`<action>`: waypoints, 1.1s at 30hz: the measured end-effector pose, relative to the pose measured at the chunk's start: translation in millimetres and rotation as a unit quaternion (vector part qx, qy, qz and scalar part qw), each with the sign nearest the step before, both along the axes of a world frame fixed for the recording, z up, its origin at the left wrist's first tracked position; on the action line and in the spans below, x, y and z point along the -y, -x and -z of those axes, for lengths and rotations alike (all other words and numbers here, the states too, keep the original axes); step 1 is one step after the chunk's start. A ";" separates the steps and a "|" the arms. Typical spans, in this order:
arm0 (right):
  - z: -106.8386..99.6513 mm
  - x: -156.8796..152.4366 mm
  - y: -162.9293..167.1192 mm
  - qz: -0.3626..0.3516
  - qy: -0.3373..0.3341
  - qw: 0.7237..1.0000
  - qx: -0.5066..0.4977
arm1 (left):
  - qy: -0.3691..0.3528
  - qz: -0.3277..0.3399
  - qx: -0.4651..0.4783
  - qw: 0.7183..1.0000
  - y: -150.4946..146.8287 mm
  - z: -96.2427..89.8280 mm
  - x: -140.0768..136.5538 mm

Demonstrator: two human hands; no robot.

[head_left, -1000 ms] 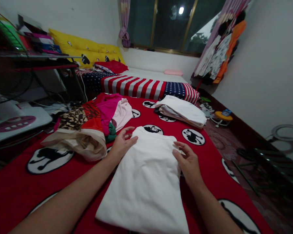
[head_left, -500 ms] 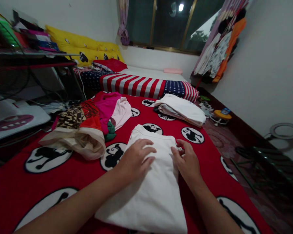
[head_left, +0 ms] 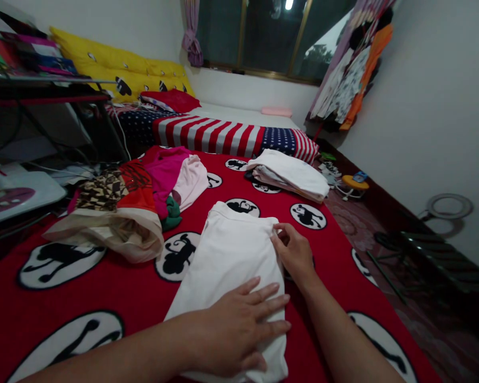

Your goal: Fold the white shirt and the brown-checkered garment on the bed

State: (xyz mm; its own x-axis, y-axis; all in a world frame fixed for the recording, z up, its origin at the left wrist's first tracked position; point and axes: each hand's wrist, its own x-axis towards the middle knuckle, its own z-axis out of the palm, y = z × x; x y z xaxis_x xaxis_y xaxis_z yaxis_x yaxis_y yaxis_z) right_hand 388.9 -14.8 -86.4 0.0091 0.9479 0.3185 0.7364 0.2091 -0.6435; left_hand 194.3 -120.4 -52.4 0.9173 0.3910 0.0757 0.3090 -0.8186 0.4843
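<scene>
A folded white garment (head_left: 233,250) is laid on a red bedspread (head_left: 123,290), near and central. Its near part is pressed by the left hand (head_left: 245,324), fingers spread flat and gripping nothing. Its far right corner is touched by the right hand (head_left: 293,250), thumb and forefinger bent close together; whether cloth is pinched cannot be told. Colourful clothes (head_left: 165,170) are heaped left, folded white clothes (head_left: 289,171) stacked far right.

garment (head_left: 235,247): plain white | blanket (head_left: 133,292): red, black-on-white round motifs | cushion (head_left: 104,59): mostly yellow
</scene>
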 end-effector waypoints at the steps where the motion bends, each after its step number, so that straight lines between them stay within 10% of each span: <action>1: -2.2 1.5 1.6 0.007 -0.016 0.999 0.039 | 0.010 0.000 0.016 1.000 0.3 -0.8 -1.4; 6: -14.7 16.5 13.3 -0.046 -0.166 0.982 0.081 | 0.016 -0.158 0.096 0.983 18.0 -1.5 -34.9; 12: 5.1 11.5 16.4 -0.140 -0.019 0.964 0.226 | -0.060 -0.361 0.000 0.931 67.2 31.0 -94.4; 19: -28.9 54.9 26.6 -0.182 -0.053 0.971 0.148 | -0.038 -0.411 0.186 0.892 80.1 38.5 -103.9; 23: -35.0 115.1 51.9 -0.385 -0.003 0.892 0.236 | -0.010 -0.449 0.333 0.829 83.0 37.4 -108.5; 26: -10.7 140.0 66.3 -0.379 -0.039 0.864 0.330 | 0.018 -0.473 0.365 0.802 84.0 36.9 -110.3; 30: -1.4 136.7 66.8 -0.373 -0.079 0.874 0.302 | 0.046 -0.489 0.379 0.784 84.4 37.7 -111.4; 33: -36.5 111.9 54.4 -0.372 0.039 0.918 0.129 | 0.066 -0.486 0.412 0.768 86.0 38.5 -112.8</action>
